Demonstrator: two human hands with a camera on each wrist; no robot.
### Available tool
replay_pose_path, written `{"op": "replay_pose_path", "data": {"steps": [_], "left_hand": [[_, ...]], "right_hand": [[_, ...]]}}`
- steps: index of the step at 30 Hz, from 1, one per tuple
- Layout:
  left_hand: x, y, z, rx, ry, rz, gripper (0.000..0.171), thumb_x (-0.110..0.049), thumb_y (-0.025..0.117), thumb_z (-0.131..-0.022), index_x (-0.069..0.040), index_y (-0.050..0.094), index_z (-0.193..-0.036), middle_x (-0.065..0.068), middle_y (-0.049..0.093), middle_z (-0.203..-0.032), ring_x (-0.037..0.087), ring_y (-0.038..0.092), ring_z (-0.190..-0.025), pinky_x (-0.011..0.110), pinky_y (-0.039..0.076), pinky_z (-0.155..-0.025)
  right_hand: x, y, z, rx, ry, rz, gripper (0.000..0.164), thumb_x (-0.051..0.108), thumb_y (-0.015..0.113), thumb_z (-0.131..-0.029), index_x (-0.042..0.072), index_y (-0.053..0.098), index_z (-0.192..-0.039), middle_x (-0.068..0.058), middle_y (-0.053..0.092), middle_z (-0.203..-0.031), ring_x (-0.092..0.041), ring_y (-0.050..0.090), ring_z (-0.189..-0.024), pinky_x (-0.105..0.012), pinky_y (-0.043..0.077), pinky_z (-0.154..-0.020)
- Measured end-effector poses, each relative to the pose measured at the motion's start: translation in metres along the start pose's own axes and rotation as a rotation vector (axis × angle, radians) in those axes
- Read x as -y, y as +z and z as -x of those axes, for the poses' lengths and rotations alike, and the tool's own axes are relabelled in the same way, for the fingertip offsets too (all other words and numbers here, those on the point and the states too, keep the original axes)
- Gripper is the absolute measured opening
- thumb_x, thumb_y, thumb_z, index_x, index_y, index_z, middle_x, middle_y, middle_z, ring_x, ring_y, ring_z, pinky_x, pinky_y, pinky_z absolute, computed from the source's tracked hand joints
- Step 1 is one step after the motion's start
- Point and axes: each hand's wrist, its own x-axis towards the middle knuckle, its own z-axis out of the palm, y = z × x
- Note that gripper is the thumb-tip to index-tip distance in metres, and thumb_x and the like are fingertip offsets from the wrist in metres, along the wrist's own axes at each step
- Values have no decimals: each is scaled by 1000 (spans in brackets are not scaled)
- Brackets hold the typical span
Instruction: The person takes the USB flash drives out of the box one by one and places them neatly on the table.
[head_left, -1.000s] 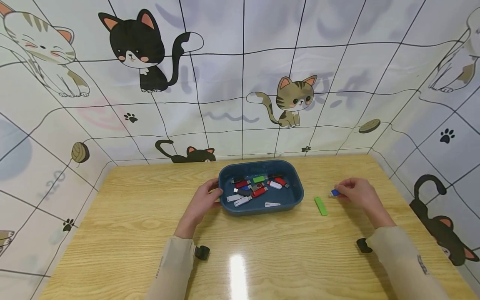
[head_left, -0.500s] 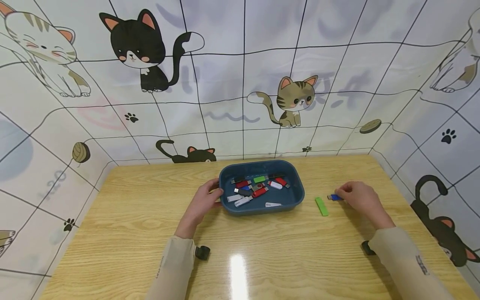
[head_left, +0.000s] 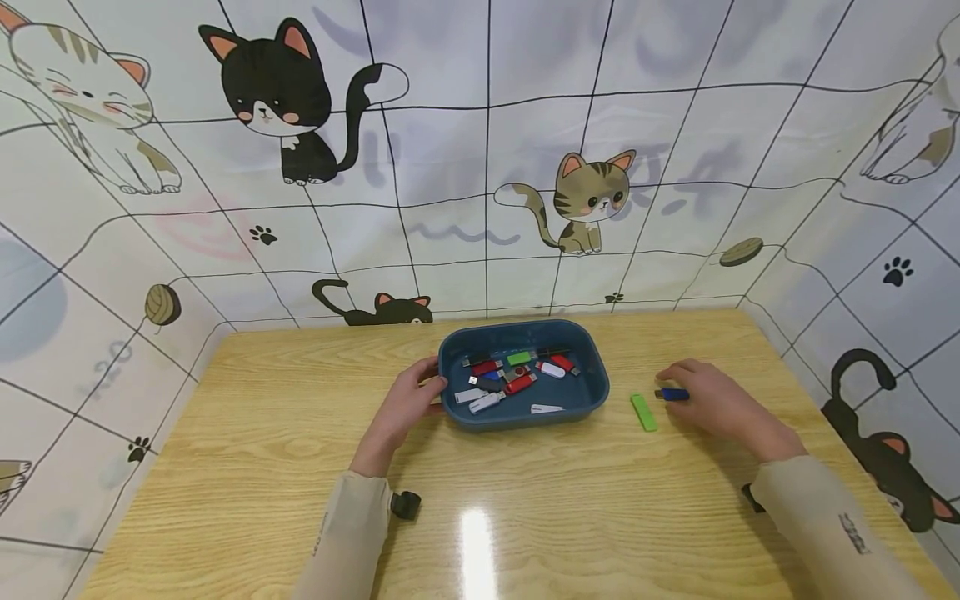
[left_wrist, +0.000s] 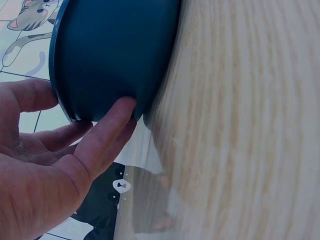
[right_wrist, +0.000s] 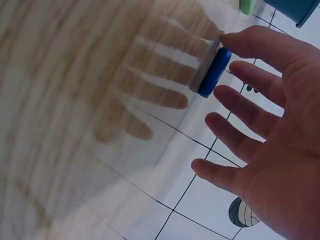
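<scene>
A blue USB flash drive [head_left: 672, 394] lies on the table right of a green USB flash drive [head_left: 642, 412]. My right hand [head_left: 712, 402] is beside the blue one, its fingers spread. In the right wrist view the thumb tip is at one end of the blue drive, and I cannot tell whether it touches. My left hand [head_left: 405, 402] rests against the left end of a dark blue bin [head_left: 525, 421], fingertips on its outer wall. Inside the bin lie several USB flash drives, among them a red one [head_left: 521, 384], a white one [head_left: 551, 369] and another green one [head_left: 519, 358].
The wooden table [head_left: 247, 467] ends at a cat-patterned cloth backdrop [head_left: 450, 167] behind and at both sides. Light glares on the tabletop near the front middle. A small black device [head_left: 405, 505] sits at the left wrist.
My right hand has let go of the blue flash drive, which now lies flat on the table, and its fingers have spread. The left hand and the bin have stayed in place.
</scene>
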Motion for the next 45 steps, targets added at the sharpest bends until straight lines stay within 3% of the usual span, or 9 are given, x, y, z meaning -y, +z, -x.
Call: {"op": "replay_pose_path", "data": {"steps": [11,19,30,35,40,45], "left_hand": [[-5,1,3,7,17,7,51,-7,46,-98,12,35,-144,32,39,-141,44,52,-115,46,53,-86],[24,-1,-13,-54,22,-4,46,-8,47,-99,5,42,-142,24,46,-138,37,57,-110,42,56,-82],[24,-1,-13,-50,18,-7,47,-9,48,-99,5,41,-143,24,46,-139,37,58,-110,43,55,-83],[18,-2,-10,-17,10,1,49,-8,46,-99,8,38,-144,27,42,-141,41,55,-113,45,53,-85],[4,-2,-3,9,1,-14,51,-8,46,-99,12,34,-145,30,39,-142,43,53,-115,46,52,-87],[12,-2,-7,-4,8,-8,50,-8,46,-99,10,36,-145,29,40,-142,42,53,-114,46,53,-86]], "right_hand": [[0,0,-4,33,12,19,21,11,70,-83,4,68,-102,-10,59,-99,-26,57,-87,-47,50,-77],[7,-1,-3,34,52,9,19,17,70,-85,3,69,-98,-5,64,-89,-20,59,-79,-43,51,-70],[27,1,11,-52,210,-72,28,23,68,-87,-3,67,-96,-12,68,-86,-25,63,-74,-43,52,-63],[33,3,13,-30,253,-85,28,23,67,-87,-4,68,-95,-17,69,-89,-21,59,-68,-41,50,-60],[35,6,12,-5,291,-83,24,22,66,-87,-1,68,-91,-11,67,-82,-16,50,-60,-32,43,-53],[35,7,11,-4,292,-85,21,22,66,-87,1,68,-89,-6,64,-77,-16,48,-58,-30,39,-51]]}}
